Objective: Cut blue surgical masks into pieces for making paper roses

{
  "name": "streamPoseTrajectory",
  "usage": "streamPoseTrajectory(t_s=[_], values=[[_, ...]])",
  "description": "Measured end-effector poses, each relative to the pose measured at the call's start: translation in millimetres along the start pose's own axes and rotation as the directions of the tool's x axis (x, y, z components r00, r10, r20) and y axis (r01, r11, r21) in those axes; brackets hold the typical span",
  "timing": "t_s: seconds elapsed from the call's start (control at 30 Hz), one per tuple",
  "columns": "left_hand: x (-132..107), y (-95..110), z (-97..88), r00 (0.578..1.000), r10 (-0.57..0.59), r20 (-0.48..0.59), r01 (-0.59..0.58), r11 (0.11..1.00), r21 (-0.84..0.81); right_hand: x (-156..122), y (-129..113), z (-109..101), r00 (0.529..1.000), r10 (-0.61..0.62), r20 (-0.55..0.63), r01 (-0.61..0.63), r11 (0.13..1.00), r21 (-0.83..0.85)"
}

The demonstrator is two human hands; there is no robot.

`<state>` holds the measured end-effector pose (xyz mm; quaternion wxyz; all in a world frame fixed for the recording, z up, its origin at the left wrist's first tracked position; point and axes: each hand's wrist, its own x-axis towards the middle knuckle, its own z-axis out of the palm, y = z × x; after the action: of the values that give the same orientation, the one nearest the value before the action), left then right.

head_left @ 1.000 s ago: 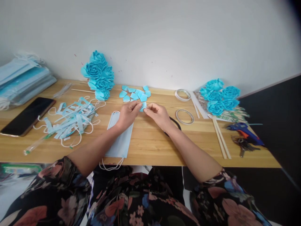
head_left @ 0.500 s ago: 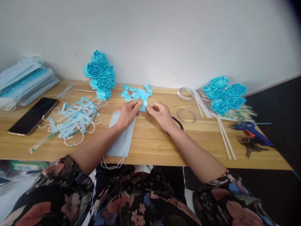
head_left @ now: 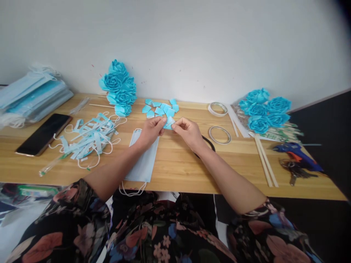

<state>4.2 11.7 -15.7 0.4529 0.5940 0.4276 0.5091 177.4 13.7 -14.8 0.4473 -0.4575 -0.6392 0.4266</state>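
Observation:
My left hand (head_left: 149, 131) and my right hand (head_left: 187, 132) meet over the wooden table (head_left: 178, 164), both pinching one small blue petal piece (head_left: 169, 123) between thumb and fingers. Just behind them lies a cluster of several cut blue petals (head_left: 161, 107). My left wrist rests over a flat blue face mask (head_left: 144, 160) whose ear loops hang off the front edge.
A heap of cut mask strips and elastic (head_left: 87, 137), a phone (head_left: 44, 133) and a stack of masks (head_left: 33, 95) lie at left. Blue flower bunches stand at the wall (head_left: 118, 87) and at right (head_left: 263, 107). Tape rolls (head_left: 219, 134), sticks (head_left: 264, 162), glue gun (head_left: 297, 151), keys (head_left: 294, 171) are at right.
Both hands stay together on the petal piece, working it slightly. The view has shifted a little, so everything sits slightly further right in the picture.

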Motion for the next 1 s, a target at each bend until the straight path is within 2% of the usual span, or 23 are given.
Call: streamPoseTrajectory(t_s=[0.23,0.63,0.83,1.0], values=[[-0.3,-2.3,-1.5,0.998,0.029,0.047,-0.028,1.0,-0.007,-0.2,-0.1,0.6,0.999,-0.014,-0.044,0.015,1.0,0.008],[-0.9,-2.0,-0.3,0.999,0.037,0.038,-0.038,0.999,0.025,-0.9,-0.7,1.2,0.995,-0.074,-0.067,0.071,0.996,-0.047],[-0.5,-0.3,1.2,0.998,0.044,0.037,-0.047,0.996,0.079,1.5,3.1,1.9,0.999,-0.03,-0.014,0.031,0.996,0.079],[-0.4,0.5,1.2,0.997,0.034,0.063,-0.04,0.994,0.103,2.1,4.1,1.8,1.0,-0.008,0.013,0.007,0.994,0.107]])
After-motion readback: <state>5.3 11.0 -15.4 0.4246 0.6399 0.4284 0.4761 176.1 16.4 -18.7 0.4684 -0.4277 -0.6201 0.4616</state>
